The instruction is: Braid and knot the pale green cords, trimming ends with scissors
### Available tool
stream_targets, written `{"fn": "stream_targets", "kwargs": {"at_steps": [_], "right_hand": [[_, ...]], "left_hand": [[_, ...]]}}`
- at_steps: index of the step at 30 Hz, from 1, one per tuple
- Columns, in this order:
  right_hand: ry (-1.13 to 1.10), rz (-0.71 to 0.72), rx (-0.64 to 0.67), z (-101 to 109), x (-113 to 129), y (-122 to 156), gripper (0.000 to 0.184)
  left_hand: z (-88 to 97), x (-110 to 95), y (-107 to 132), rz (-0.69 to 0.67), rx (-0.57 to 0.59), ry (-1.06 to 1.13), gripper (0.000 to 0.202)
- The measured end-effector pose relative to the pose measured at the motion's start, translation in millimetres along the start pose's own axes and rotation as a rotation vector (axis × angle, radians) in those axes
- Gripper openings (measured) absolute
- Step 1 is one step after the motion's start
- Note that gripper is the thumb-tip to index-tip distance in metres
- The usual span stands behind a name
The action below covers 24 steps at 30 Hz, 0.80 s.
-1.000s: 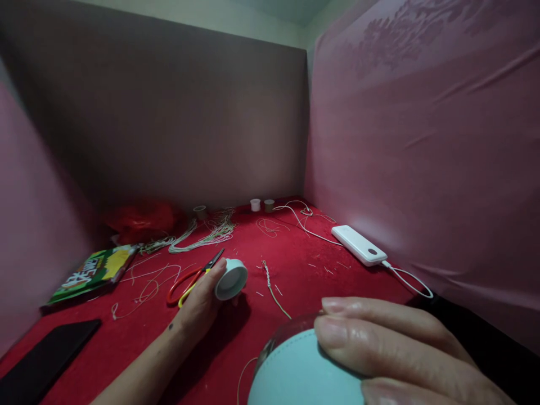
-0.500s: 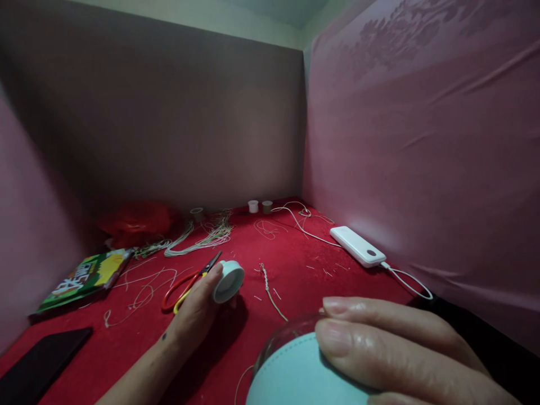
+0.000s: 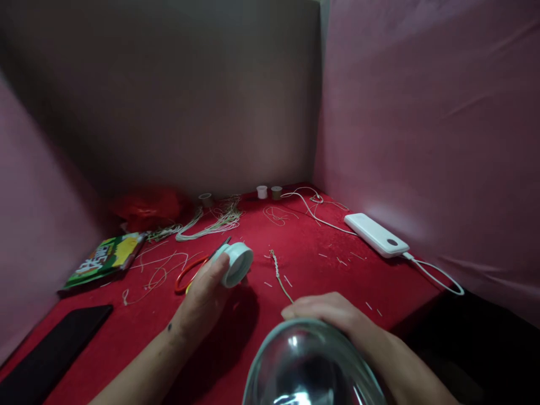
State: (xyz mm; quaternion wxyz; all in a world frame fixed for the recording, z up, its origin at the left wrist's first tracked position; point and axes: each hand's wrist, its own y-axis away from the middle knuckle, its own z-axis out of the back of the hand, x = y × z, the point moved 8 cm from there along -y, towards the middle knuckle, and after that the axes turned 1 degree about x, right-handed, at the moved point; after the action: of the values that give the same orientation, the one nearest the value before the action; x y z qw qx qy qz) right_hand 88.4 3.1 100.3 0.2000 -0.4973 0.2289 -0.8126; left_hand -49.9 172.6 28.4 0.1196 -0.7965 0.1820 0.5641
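Observation:
My left hand (image 3: 211,287) is closed around a pale mint screw cap (image 3: 238,264), holding it above the red cloth with its open side facing right. Close to the camera at the bottom, my right hand (image 3: 337,315) grips a clear, shiny bottle (image 3: 310,360); its lower part is cut off by the picture edge. Behind the left hand lie scissors (image 3: 189,273) with a red handle and dark blades, partly covered. A short braided cord (image 3: 276,267) lies on the cloth beyond the bottle.
A white power bank (image 3: 377,233) with a cable lies at right, near the table edge. At left are a black flat object (image 3: 54,351), a green snack packet (image 3: 105,259) and a red plastic bag (image 3: 147,207). Cord bundles (image 3: 211,225) and spools (image 3: 262,192) stand at the back.
My right hand and the bottle have tilted and moved away from the camera, so the clear glass shows instead of the mint cover. The left hand keeps the cap; the view has tipped down.

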Motion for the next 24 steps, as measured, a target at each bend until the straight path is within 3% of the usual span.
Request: {"fn": "stream_targets", "kwargs": {"at_steps": [2, 4, 6, 14, 22, 24], "right_hand": [[-0.131, -0.251, 0.135, -20, -31, -3, 0.058], [-0.182, -0.468, 0.180, -31, -50, -5, 0.065], [-0.164, -0.549, 0.156, -34, -57, -10, 0.062], [-0.061, -0.536, 0.145, -44, -74, -27, 0.058], [-0.086, -0.540, 0.163, -51, -76, -33, 0.058], [-0.136, -0.551, 0.180, -52, -77, -32, 0.057]], "left_hand": [[-4.1, -2, 2, -0.030, 0.041, -0.017, 0.038], [-8.3, -6, 6, -0.068, 0.087, -0.043, 0.038], [-12.7, -10, 10, -0.107, 0.133, -0.078, 0.040], [-32.3, -30, 31, -0.240, 0.321, -0.404, 0.052], [-44.8, -50, 37, -0.603, 0.391, -0.815, 0.055], [-45.8, -50, 37, -0.631, 0.397, -0.847, 0.057]]}}
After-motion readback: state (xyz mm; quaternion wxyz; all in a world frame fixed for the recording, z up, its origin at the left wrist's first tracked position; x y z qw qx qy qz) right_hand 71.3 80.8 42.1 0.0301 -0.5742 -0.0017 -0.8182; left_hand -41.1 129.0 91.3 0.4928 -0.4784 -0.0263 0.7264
